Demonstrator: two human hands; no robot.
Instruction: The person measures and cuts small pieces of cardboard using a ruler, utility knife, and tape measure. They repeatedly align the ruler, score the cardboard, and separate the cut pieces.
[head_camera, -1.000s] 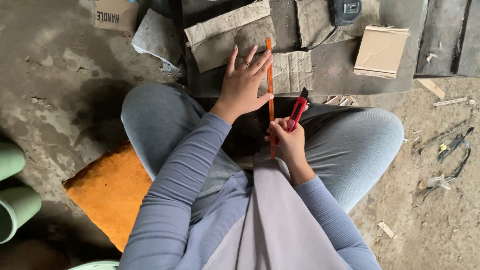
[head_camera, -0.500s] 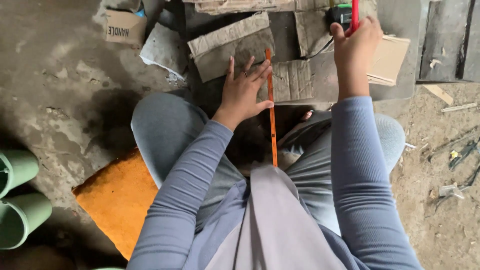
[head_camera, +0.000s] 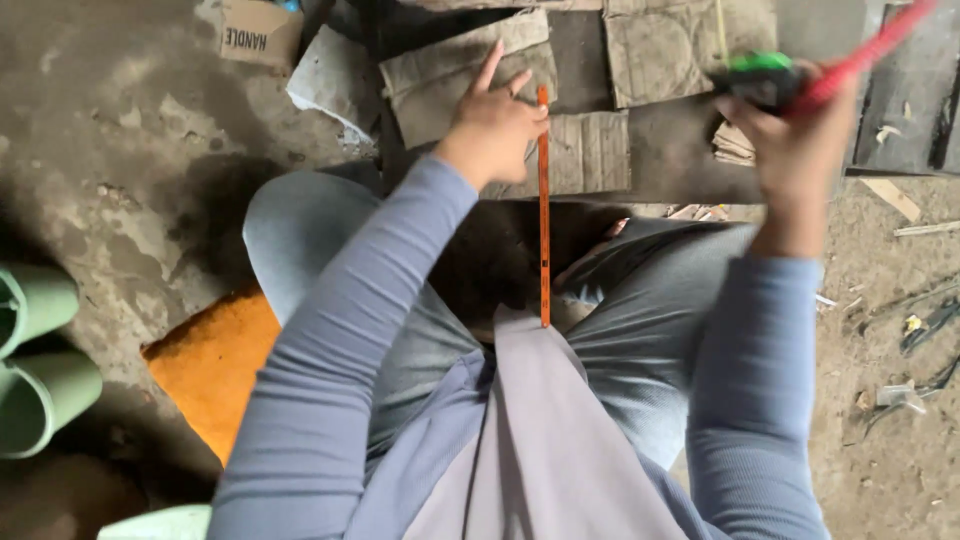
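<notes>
I am watching the left hand (head_camera: 492, 125) pressing flat, its fingers (head_camera: 490, 68) spread apart, on a piece of cardboard (head_camera: 440, 85) on the floor (head_camera: 140, 170), with the orange ruler (head_camera: 544, 210) lying just beside its thumb side and running back toward the lap. The right hand (head_camera: 795, 130) is lifted well off to the right, its fingers curled tight around a red-handled tool (head_camera: 865, 50), with a dark and green tape measure (head_camera: 762, 80) held in or just behind the same grip; I cannot tell which.

My worry is the ruler: only the edge of the left hand is touching it, so I judge it could be sliding or twisting off its line if that hand shifts. The near end is resting over the knees, so any leg movement could be tipping it. The raised right hand is blurred, and the red tool may have a blade; swinging it back near the spread left fingers could be nicking them. More cardboard scraps (head_camera: 690, 45) are lying beyond.
</notes>
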